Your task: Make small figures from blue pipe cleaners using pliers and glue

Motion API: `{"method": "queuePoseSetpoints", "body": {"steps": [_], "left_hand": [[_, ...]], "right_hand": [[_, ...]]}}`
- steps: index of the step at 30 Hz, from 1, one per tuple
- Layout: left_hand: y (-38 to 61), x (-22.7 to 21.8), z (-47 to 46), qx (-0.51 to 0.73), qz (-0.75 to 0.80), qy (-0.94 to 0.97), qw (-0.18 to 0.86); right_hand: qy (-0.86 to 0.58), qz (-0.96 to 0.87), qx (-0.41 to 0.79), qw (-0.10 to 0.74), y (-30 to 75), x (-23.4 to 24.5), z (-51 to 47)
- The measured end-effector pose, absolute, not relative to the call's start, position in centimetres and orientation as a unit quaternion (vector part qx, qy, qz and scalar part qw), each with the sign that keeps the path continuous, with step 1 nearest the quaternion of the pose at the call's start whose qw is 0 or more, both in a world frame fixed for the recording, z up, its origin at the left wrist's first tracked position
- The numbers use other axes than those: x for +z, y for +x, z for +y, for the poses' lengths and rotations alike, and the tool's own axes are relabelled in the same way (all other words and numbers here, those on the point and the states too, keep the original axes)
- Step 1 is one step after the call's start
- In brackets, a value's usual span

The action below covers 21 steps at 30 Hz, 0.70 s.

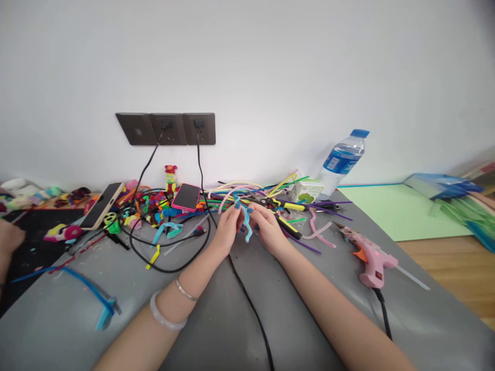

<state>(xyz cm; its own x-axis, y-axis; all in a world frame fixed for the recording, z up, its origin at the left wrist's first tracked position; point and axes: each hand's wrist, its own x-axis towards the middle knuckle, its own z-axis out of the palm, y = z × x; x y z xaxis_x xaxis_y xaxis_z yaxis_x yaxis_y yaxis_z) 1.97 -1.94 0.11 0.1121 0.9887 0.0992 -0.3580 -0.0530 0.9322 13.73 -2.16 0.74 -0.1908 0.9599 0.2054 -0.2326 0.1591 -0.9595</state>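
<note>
Both my hands meet above the middle of the grey table. My left hand (228, 228) has its fingers closed on a light blue pipe cleaner (246, 226), bent and partly hidden by the fingers. Across from it, my right hand (266, 226) pinches the same pipe cleaner from the other side. One end of it hangs down between the two hands. Right behind them lies a heap of coloured pipe cleaners (240, 186). Yellow-and-black handled pliers (288, 226) lie close to my right hand.
A pink glue gun (374, 260) lies at right, its cord running off the front. A water bottle (342, 162) leans against the wall by a small box (306, 190). Black cables (247, 296) cross the table (193, 335). Phones (186, 197) lie left; another person's hand (11, 236) is at far left.
</note>
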Motion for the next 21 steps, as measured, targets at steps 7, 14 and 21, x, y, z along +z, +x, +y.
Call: {"method": "queuePoseSetpoints", "body": {"steps": [7,14,21], "left_hand": [[1.24,0.62,-1.88,0.553,0.350,0.567,0.500],[1.17,0.31,-1.83,0.549,0.385,0.588,0.453],[1.14,0.23,-1.99,0.527,0.388,0.596,0.465]], "right_hand": [[-0.356,-0.621,0.478,0.509,13.71,0.99,-2.37],[-0.383,-0.640,0.435,0.504,13.64,0.83,-2.53],[-0.376,-0.623,0.445,0.522,13.65,0.81,-2.41]]}}
